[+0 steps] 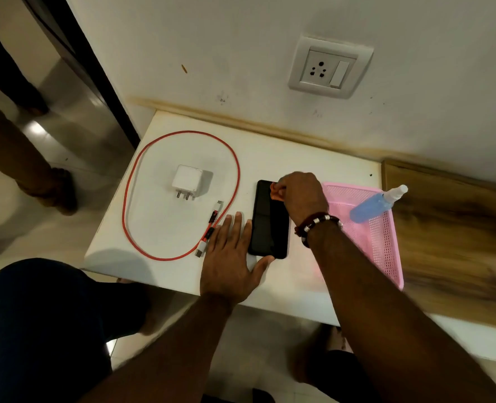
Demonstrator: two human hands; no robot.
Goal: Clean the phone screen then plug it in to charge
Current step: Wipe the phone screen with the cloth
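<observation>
On the white bench (165, 274), one red cable (130, 184) loops around one white charger (189, 181). The left hand (230, 257) lies flat, grip released, against one black phone (270, 225). The right hand (302, 196) pinches an orange cloth (275, 192) on the screen. One blue spray bottle (377, 205) lies in one pink basket (383, 245).

White table (165, 274) at frame centre. Lying directly on it: looped red cable (179, 196), white charger (189, 181), black phone (270, 225), pink basket (383, 242) at right.

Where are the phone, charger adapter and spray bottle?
phone (268, 228), head view, middle of its dark screen.
charger adapter (187, 179), head view, white top face.
spray bottle (370, 207), head view, blue body.
</observation>
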